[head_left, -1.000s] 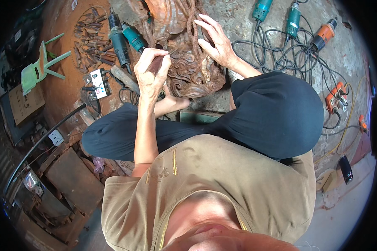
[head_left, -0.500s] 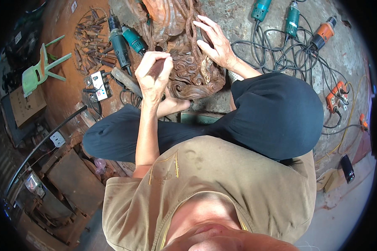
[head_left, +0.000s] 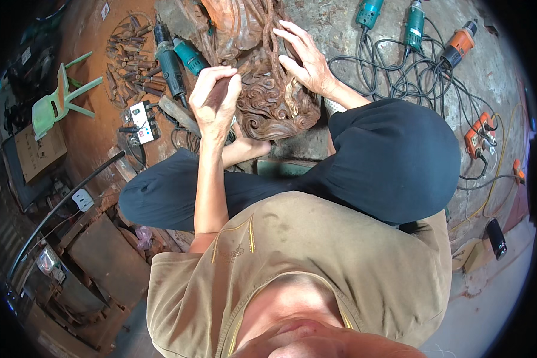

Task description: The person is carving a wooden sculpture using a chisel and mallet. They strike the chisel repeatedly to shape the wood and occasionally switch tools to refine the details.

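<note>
A dark brown wood carving (head_left: 274, 110) with deep curls and swirls stands between my legs. Its upper part is a smoother orange-brown piece (head_left: 230, 21) with branch-like strands. My left hand (head_left: 213, 104) is closed round a reddish-brown wooden tool handle (head_left: 218, 92) at the carving's left side; the working end is hidden, so its exact kind does not show. On the carving's right side lies my right hand (head_left: 307, 62), fingers spread and stretched toward the upright strands. It holds nothing.
Many wooden-handled tools (head_left: 131, 59) lie at the far left beside green power tools (head_left: 170, 68). A white control box (head_left: 142, 122) and a green plastic stool (head_left: 56, 98) stand left. More power tools (head_left: 414, 30), tangled black cables (head_left: 394, 74) and an orange power strip (head_left: 480, 134) lie right.
My left hand has shifted slightly left and back toward me with the handle. My right hand stays almost in place on the carving.
</note>
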`<state>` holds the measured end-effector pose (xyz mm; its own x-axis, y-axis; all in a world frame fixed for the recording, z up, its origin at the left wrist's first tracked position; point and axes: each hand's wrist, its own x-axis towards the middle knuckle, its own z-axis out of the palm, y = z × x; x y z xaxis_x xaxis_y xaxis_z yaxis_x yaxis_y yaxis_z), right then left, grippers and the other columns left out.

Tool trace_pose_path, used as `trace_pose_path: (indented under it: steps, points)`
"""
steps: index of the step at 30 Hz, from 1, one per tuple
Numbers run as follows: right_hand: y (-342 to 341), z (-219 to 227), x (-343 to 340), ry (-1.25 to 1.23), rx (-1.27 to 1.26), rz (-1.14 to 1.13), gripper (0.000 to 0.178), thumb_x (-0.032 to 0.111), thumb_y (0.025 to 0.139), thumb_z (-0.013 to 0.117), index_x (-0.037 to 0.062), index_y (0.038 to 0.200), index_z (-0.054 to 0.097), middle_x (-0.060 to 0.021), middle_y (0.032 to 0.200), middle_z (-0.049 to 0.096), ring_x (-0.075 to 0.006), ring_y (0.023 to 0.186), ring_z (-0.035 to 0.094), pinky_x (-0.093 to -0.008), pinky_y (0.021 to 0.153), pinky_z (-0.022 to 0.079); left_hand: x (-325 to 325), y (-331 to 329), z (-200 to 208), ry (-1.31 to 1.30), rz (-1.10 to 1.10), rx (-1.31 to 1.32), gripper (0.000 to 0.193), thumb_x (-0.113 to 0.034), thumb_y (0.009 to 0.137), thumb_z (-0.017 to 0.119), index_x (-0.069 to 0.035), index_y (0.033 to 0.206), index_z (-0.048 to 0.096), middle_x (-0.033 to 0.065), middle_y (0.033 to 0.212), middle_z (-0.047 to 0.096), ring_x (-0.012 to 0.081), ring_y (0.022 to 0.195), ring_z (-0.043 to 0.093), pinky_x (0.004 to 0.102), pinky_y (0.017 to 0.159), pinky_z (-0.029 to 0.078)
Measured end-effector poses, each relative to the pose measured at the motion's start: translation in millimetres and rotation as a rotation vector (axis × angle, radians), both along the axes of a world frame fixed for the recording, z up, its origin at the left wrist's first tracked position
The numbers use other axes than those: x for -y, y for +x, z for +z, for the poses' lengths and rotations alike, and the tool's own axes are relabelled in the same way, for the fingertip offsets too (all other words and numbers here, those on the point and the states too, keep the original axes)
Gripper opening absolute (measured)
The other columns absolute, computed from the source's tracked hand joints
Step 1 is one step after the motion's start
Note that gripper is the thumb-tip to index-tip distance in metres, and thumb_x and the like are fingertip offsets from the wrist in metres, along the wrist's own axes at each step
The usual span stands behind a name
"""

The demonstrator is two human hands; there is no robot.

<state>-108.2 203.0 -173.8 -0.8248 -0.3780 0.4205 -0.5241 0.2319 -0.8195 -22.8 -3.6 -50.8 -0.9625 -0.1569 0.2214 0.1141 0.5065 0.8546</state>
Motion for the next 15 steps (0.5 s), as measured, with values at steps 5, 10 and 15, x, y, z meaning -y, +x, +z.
trace_pose_path:
  steps: [5, 10, 15]
  points:
    - [-1.4, 0.3, 0.0, -0.014, 0.003, 0.002, 0.058, 0.032, 0.096, 0.064, 0.0173, 0.149, 0.048, -0.0124, 0.157, 0.041, -0.0371, 0.141, 0.042, -0.0458, 0.115, 0.039, -2.2, 2.6, -13.9, -0.074, 0.004, -0.045, 0.015, 0.008, 0.086, 0.074, 0.002, 0.099, 0.071, 0.0085, 0.103, 0.069, 0.0140, 0.096, 0.067, 0.0257, 0.086, 0.053]
    - [-0.5, -1.2, -1.5, -0.011, -0.001, -0.004, 0.058, 0.031, 0.096, 0.065, 0.0176, 0.149, 0.048, -0.0124, 0.157, 0.041, -0.0371, 0.141, 0.042, -0.0457, 0.115, 0.040, -1.5, 2.0, 3.7, 0.100, 0.039, 0.098, 0.012, 0.006, 0.088, 0.074, 0.002, 0.099, 0.071, 0.0079, 0.102, 0.069, 0.0132, 0.093, 0.067, 0.0253, 0.085, 0.054]
    - [-0.7, -1.2, -0.4, -0.010, 0.002, 0.001, 0.057, 0.032, 0.096, 0.065, 0.0175, 0.149, 0.049, -0.0119, 0.157, 0.040, -0.0365, 0.142, 0.041, -0.0456, 0.116, 0.039, -9.2, -4.6, -7.4, -0.114, -0.035, -0.071, 0.014, 0.005, 0.087, 0.075, 0.001, 0.100, 0.072, 0.0073, 0.103, 0.070, 0.0128, 0.096, 0.066, 0.0257, 0.086, 0.053]
